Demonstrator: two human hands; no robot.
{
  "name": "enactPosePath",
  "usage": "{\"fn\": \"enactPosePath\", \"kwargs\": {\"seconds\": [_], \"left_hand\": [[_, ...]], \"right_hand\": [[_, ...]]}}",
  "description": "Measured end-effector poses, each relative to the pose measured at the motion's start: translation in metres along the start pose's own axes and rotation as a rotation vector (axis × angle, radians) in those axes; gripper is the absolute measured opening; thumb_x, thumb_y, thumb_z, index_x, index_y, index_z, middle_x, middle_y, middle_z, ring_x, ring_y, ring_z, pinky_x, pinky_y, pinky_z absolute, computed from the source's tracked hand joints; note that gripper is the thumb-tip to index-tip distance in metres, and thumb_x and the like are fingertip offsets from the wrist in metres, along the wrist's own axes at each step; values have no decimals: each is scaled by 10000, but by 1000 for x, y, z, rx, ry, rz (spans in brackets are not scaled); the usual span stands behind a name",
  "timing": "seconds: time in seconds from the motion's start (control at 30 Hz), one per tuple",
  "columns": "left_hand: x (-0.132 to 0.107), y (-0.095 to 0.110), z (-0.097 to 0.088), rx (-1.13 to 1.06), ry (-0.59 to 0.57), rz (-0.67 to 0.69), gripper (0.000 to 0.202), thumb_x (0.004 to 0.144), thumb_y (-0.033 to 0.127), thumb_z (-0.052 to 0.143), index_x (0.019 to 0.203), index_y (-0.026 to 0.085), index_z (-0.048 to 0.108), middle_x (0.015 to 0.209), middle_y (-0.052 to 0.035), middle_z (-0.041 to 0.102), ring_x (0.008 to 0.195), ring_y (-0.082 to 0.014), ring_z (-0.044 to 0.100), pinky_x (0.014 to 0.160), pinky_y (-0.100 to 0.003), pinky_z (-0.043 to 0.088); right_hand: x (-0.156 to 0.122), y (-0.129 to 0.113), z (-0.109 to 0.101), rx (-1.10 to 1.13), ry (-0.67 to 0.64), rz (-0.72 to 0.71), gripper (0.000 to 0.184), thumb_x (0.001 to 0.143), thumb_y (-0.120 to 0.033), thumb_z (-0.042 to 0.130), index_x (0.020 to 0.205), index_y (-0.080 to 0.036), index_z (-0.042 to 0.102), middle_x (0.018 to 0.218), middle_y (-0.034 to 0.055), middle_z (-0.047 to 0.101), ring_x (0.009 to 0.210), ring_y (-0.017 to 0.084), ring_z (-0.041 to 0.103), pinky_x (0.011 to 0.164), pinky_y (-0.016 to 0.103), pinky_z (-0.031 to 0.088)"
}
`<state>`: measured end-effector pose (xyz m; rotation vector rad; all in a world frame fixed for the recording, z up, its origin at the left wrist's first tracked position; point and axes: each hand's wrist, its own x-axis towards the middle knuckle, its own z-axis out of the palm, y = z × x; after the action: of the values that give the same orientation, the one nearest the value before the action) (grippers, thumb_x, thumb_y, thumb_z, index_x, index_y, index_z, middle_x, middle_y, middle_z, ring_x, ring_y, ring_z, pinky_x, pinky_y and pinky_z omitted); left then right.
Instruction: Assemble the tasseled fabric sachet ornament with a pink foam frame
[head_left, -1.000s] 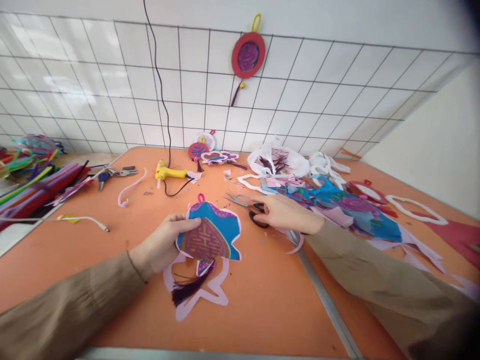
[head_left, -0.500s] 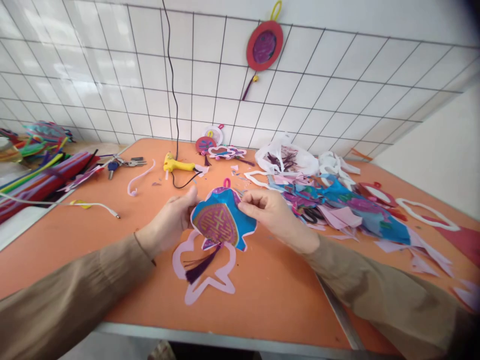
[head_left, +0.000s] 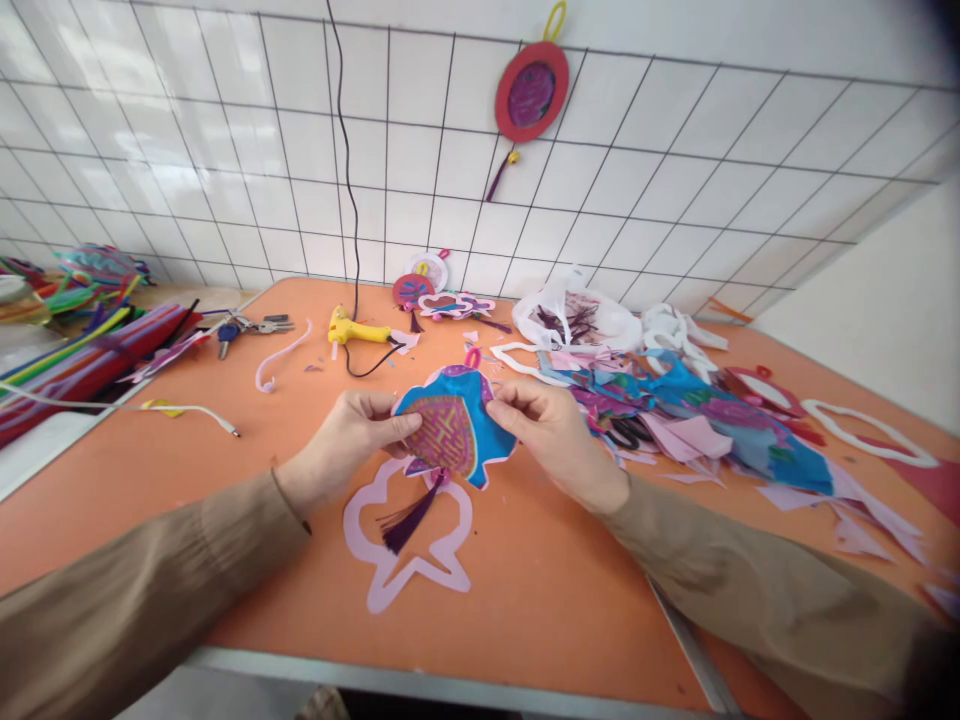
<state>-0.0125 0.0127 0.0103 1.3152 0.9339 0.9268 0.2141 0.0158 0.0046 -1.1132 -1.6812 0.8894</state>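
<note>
Head view, left hand (head_left: pixel 341 450) and right hand (head_left: pixel 551 435), grips closed on blue ornament (head_left: pixel 481 428), gold motif (head_left: pixel 448 437) unreadable

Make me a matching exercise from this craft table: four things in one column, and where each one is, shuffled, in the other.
Things
1. blue fabric ornament with a purple tassel
2. yellow glue gun
3. red round ornament with a yellow loop
4. pink paper outline cut-out

Places
A. hanging on the white gridded wall
B. flat on the orange table, below the hands
C. held between the left hand and the right hand
D. lying on the table at the end of a black cable

Pairs: 1-C, 2-D, 3-A, 4-B
</note>
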Motion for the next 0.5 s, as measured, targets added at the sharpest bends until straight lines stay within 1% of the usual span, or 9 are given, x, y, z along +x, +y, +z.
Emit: {"fn": "enactPosePath", "kwargs": {"seconds": [0.1,0.17,0.3,0.43,0.5], "left_hand": [[-2,0,2,17,8,43,211,722,329,755,629,141,733,583,-30,668,539,-113,557,581,-236,463],[-3,1,3,27,9,56,204,725,321,755,626,144,734,567,-23,660,533,-109,546,572,-229,460],[-5,2,4,29,-2,51,202,729,336,757,661,146,744,591,-28,680,540,-113,563,562,-224,467],[-4,1,3,-2,6,46,274,743,389,744,622,143,730,576,-39,676,542,-124,583,570,-231,481],[-3,1,3,-15,-9,40,296,741,411,746,618,142,730,582,-48,683,547,-130,592,572,-235,481]], "right_hand": [[-2,4,1,14,18,0,315,796,-413,586,611,-179,486,573,-37,426,532,83,375,492,229,311],[-3,7,1,14,40,-4,293,793,-398,587,621,-176,504,585,-30,449,538,86,393,495,230,321],[-5,11,3,18,72,-10,286,791,-391,592,619,-180,505,580,-34,449,519,82,385,479,226,319],[-6,12,3,20,88,-5,295,792,-406,599,620,-178,526,582,-30,450,522,85,391,475,227,326],[-7,13,3,33,90,3,291,791,-413,602,633,-176,544,595,-24,469,532,90,410,477,230,339]]}}
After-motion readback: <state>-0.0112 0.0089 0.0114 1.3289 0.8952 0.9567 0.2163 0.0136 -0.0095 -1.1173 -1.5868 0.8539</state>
